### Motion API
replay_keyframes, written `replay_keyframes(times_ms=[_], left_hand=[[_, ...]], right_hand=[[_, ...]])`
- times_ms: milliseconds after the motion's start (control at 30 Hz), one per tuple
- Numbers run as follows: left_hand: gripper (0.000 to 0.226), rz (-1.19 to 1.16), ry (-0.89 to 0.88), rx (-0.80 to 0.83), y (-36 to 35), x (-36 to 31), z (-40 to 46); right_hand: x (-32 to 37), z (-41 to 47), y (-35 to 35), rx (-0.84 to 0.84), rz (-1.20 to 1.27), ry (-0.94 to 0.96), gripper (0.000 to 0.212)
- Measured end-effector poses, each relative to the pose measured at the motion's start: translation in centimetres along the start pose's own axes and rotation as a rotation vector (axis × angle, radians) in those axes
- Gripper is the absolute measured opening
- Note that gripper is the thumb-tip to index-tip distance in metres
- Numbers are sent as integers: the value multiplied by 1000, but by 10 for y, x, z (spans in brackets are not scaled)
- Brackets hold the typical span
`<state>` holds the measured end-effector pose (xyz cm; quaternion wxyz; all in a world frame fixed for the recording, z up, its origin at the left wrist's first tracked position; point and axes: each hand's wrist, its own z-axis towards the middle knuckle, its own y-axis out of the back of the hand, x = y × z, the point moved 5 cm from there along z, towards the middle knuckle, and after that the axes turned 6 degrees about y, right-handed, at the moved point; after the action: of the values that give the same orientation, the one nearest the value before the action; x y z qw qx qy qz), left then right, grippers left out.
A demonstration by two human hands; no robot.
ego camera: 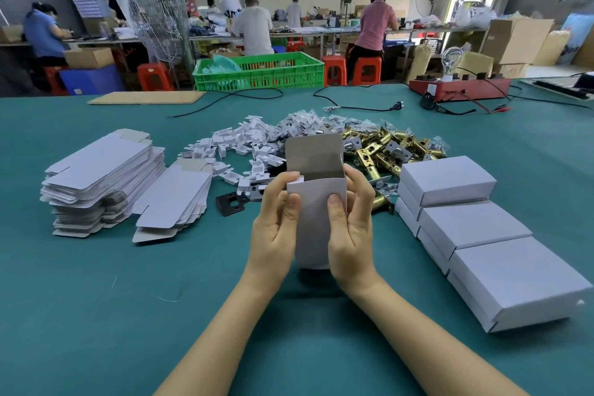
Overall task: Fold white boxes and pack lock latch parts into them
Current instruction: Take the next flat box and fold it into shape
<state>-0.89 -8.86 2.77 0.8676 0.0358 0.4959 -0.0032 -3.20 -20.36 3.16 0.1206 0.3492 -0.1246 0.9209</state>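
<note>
Currently: one box [316,222] erected, top open, unfilled.
Left hand [274,228] and right hand [352,231] grip it; closed boxes [475,228] stacked right, flats [106,180] left, latches [385,148] far.

Left hand [276,222] and right hand [352,228] grip an upright open white box [316,202].

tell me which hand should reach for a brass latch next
Right, probably. The latches lie beyond and to the right of the box, nearer the right hand; the left hand could keep its grip on the box.
</note>
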Motion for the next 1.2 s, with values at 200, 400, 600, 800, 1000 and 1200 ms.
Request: replay_keyframes(times_ms=[200, 400, 600, 800, 1000, 1200], left_hand=[[23, -22, -3, -2, 0, -3, -1], [22, -114, 71, -29, -8, -8, -5], [17, -189, 67, 6, -21, -25, -8], [15, -314, 152, -61, -11, -19, -3], [14, -402, 215, -36, -9, -19, -2], [9, -396, 249, -55, -9, -17, 0]], right_hand=[[4, 1, 0, 9, -19, 52, 38], [6, 10, 5, -13, -117, 105, 8], [10, 22, 12, -140, -131, 75, 11], [11, 19, 6, -100, -82, 48, 11], [12, 21, 3, -26, -50, 30, 28], [21, 20, 0, -8, -20, 60, 12]])
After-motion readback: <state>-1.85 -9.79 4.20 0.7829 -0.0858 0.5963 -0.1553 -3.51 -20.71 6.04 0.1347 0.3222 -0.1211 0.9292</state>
